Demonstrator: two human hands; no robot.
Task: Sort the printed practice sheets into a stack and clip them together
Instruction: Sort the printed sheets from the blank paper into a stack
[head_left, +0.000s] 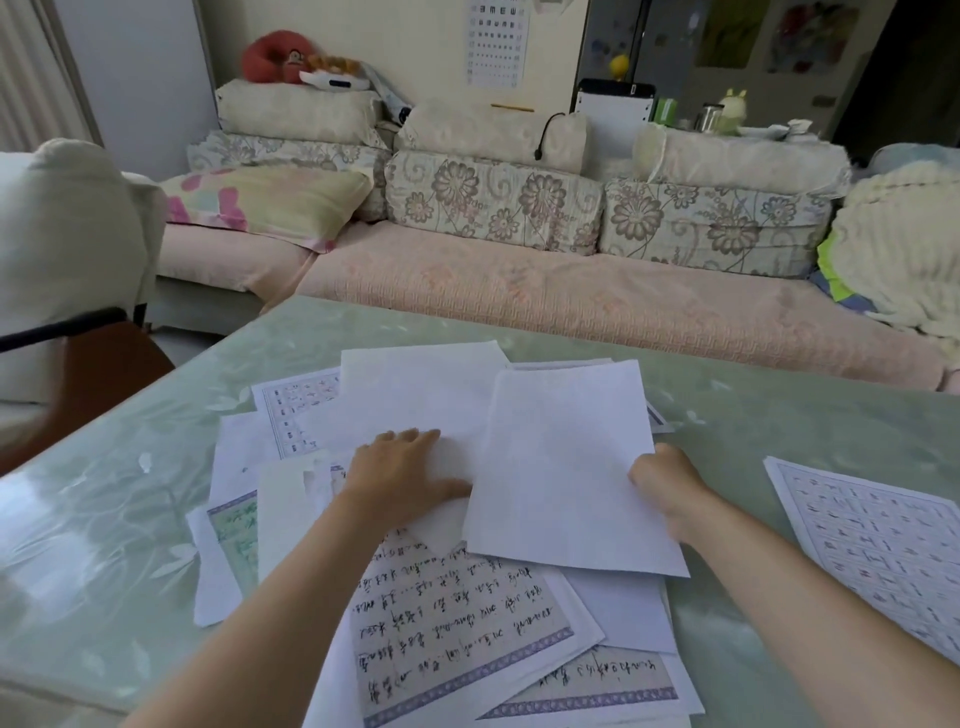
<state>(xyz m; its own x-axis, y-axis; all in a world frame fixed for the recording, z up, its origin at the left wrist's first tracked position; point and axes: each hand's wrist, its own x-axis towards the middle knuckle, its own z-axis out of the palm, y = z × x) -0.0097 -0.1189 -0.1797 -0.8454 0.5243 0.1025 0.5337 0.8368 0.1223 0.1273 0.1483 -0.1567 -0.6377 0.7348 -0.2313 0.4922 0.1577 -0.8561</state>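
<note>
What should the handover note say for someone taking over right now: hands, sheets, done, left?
Left hand: flat, fingers straight, pressing on the pile of loose sheets.
Right hand: grips the right edge of the blank-side-up sheet on top of the pile.
Sheets: the pile is scattered and overlapping mid-table; one grid sheet lies apart on the right.
Done: no squared stack yet.
Left: gather and align all sheets, then clip them. No clip is in view.
</note>
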